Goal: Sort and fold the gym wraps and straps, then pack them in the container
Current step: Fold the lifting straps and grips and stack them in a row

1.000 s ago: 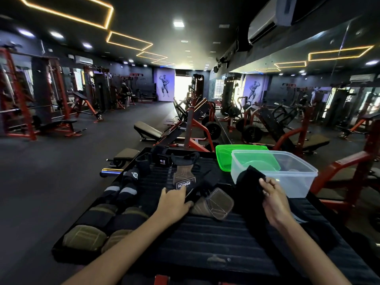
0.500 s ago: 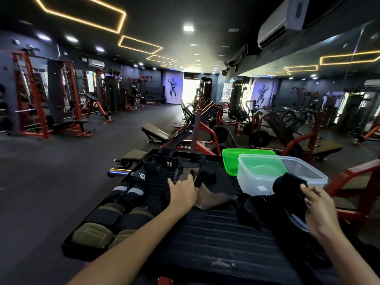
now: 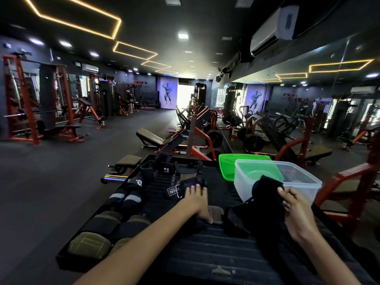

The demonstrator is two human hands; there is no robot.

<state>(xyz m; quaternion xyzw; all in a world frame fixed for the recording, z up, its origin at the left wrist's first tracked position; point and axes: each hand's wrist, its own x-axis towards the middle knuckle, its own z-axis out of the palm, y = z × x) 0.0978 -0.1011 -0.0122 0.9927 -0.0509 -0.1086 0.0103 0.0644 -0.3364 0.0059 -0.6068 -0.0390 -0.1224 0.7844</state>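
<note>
My right hand (image 3: 296, 210) holds a black fabric wrap (image 3: 265, 188) against the near wall of the clear plastic container (image 3: 304, 177). My left hand (image 3: 197, 200) lies palm down on a black strap with a white-lettered label (image 3: 173, 191) and a brown leather pad (image 3: 216, 214). Rolled black wraps with grey bands (image 3: 125, 199) and olive rolls (image 3: 88, 244) lie along the left side of the black ribbed platform (image 3: 205, 254). More black straps (image 3: 164, 167) lie at its far end.
A green lid (image 3: 228, 163) rests behind the container. A padded bench end and chrome bar (image 3: 115, 177) stick out left of the platform. Red weight machines (image 3: 195, 138) stand beyond it, and a red frame (image 3: 349, 177) is close on the right.
My right hand has lifted the black wrap from the platform up to the container. My left hand slid forward over the labelled strap. The head camera moved closer.
</note>
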